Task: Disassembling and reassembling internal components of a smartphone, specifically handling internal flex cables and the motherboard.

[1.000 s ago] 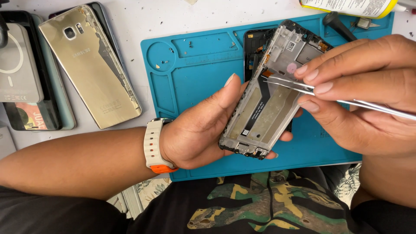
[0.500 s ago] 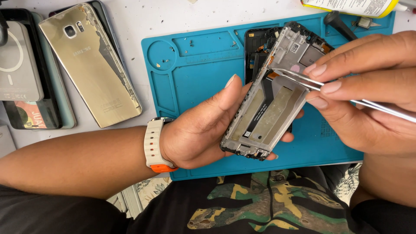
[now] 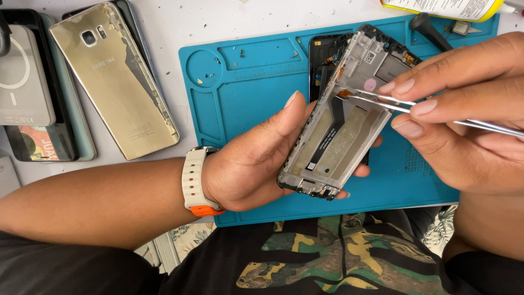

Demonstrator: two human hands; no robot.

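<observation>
The left hand (image 3: 248, 169) grips the phone frame (image 3: 341, 123) tilted above the blue mat (image 3: 245, 93), exposing its inside. The right hand (image 3: 464, 120) pinches tweezers (image 3: 393, 102), tips at the flex cable (image 3: 333, 123) near the frame's top.

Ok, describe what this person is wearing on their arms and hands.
Both hands are bare: no gloves, no rings in view. The left hand has a watch at the wrist, on a cream strap with small holes and an orange end piece. Both forearms are uncovered. The right hand shows nothing worn; its wrist is out of view.
</observation>
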